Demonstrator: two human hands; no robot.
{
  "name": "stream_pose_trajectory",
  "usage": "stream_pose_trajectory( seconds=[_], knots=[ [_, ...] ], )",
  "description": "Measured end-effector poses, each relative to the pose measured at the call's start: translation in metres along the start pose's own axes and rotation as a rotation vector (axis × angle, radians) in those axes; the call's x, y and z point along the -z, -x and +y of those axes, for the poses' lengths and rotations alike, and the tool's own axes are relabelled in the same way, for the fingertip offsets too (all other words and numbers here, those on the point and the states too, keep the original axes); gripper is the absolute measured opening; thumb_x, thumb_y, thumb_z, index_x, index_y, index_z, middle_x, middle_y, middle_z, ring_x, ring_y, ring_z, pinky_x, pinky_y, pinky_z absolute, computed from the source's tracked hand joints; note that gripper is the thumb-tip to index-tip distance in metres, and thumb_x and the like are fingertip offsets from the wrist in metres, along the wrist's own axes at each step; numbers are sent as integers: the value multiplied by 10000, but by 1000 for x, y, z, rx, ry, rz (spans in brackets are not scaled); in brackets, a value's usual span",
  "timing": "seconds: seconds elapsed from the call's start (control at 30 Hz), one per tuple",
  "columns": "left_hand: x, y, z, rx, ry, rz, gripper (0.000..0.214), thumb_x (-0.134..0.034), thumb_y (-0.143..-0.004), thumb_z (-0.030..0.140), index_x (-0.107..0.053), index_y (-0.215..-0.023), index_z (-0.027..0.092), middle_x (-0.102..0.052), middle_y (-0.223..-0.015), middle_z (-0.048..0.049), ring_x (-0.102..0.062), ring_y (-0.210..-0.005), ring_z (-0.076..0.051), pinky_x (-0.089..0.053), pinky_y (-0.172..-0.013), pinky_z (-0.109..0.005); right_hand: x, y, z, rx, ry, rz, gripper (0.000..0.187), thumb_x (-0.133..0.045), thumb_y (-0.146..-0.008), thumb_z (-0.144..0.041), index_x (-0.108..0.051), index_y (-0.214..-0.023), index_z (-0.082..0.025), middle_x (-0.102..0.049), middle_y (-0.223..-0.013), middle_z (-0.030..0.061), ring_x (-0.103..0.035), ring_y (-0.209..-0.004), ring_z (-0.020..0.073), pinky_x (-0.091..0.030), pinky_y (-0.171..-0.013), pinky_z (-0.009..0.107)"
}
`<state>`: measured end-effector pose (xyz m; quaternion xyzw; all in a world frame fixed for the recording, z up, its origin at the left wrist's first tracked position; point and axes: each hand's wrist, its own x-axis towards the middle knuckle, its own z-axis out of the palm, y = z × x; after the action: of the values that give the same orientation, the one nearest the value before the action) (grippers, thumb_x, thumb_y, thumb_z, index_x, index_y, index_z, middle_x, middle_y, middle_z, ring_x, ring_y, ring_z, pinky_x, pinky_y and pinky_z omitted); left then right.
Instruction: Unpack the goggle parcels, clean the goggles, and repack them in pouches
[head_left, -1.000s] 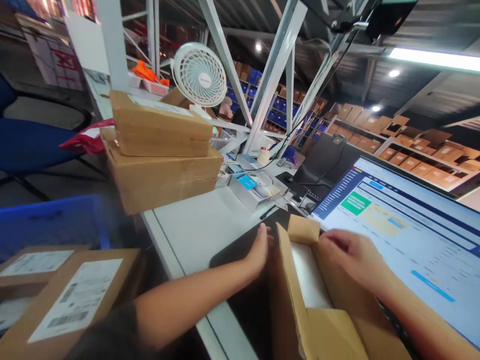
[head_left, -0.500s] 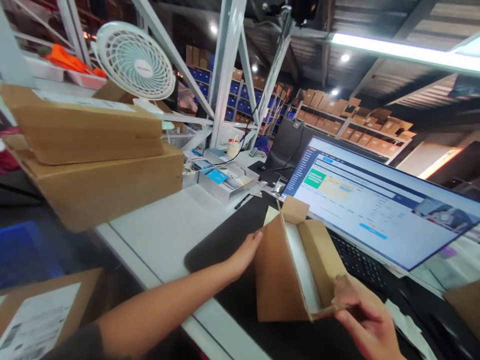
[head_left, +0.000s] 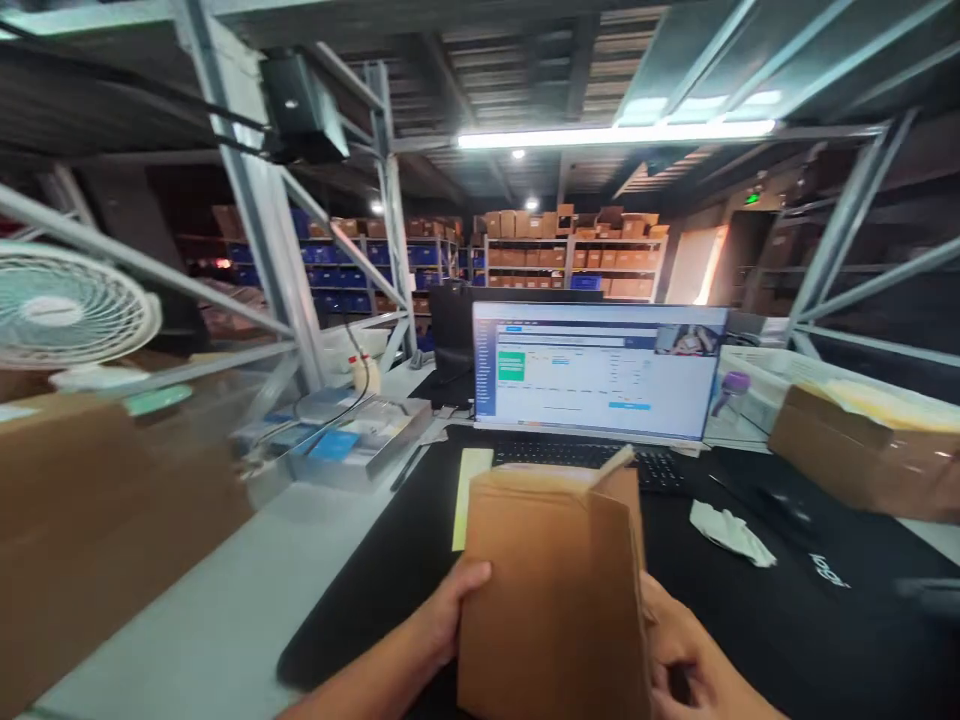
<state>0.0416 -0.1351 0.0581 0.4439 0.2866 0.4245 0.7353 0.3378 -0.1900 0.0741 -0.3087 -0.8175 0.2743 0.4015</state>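
Observation:
A small brown cardboard box stands upright in front of me over the black desk mat, one top flap sticking up. My left hand grips its left side with the thumb on the front face. Its right side rests in my right hand, fingers curled round the edge. The box's inside is hidden from this angle.
Behind the box are a keyboard and a lit monitor. A yellow note and crumpled white paper lie on the mat. Stacked cardboard boxes and a white fan stand left; another box is right. A tray sits mid-left.
My view has swung right to face the monitor. The box has been turned from open side up to closed face toward me, and both hands now clasp its sides.

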Motion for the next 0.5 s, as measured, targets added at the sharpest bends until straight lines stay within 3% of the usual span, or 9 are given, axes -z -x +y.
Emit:
stream_pose_trajectory(
  seconds=[0.07, 0.13, 0.17, 0.2, 0.27, 0.37, 0.43, 0.5],
  knots=[
    [-5, -1, 26, -23, -97, 157, 654, -792, -602, 546, -692, -1109, 145, -755, -1097, -156, -690, -1073, -399, -508, -980, -515, 5, -7, -2, -69, 50, -49, 323, -793, -751, -525, -726, -855, -227, -571, -1374, 116, -538, -1286, 339, -455, -1088, 498],
    [-10, -2, 62, -116, -252, 196, 809, -811, -586, 485, -571, -1299, 188, -699, -1253, -142, -661, -1137, -399, -513, -979, -525, 5, -16, 10, -99, 38, -81, 801, -894, -610, -530, -644, -1304, -218, -440, -1519, 165, -424, -1401, 383, -405, -1130, 531],
    [-15, -1, 82, -172, -361, 193, 899, -803, -587, 501, -495, -1378, 204, -656, -1323, -142, -636, -1177, -401, -503, -998, -535, 2, -21, 19, -109, 2, -89, 993, -910, -576, -546, -539, -1435, -214, -459, -1508, 174, -448, -1386, 381, -423, -1117, 528],
    [-21, -1, 100, -233, -511, 188, 979, -802, -577, 525, -433, -1427, 208, -607, -1384, -146, -601, -1226, -403, -478, -1036, -541, -2, -26, 30, -110, -33, -100, 1047, -902, -583, -571, -490, -1481, -224, -522, -1463, 161, -509, -1335, 366, -464, -1085, 509],
    [-39, 1, 133, -367, -945, 210, 1074, -811, -545, 577, -388, -1454, 193, -516, -1454, -159, -507, -1317, -406, -390, -1127, -557, -14, -40, 53, -97, -50, -149, 834, -854, -652, -601, -605, -1378, -276, -667, -1303, 90, -636, -1170, 321, -541, -998, 455],
    [-76, 4, 158, -503, -1596, 157, 1124, -857, -488, 590, -412, -1442, 196, -449, -1455, -151, -417, -1359, -399, -323, -1175, -561, -31, -59, 76, -46, 32, -213, 583, -871, -640, -569, -750, -1149, -312, -735, -1200, 13, -663, -1121, 301, -518, -1038, 428],
    [-97, 3, 159, -484, -1818, 66, 1144, -873, -463, 598, -425, -1439, 203, -441, -1439, -145, -428, -1330, -394, -355, -1156, -549, -38, -65, 81, 38, 65, -274, 621, -889, -618, -551, -751, -1169, -301, -699, -1300, 8, -620, -1215, 310, -444, -1123, 440],
    [-108, 1, 156, -403, -1900, 12, 1150, -873, -470, 613, -423, -1446, 201, -435, -1440, -145, -444, -1313, -393, -381, -1140, -541, -40, -62, 82, 150, 89, -326, 594, -857, -665, -565, -749, -1180, -292, -656, -1373, 4, -598, -1257, 298, -413, -1150, 436]
  ],
)
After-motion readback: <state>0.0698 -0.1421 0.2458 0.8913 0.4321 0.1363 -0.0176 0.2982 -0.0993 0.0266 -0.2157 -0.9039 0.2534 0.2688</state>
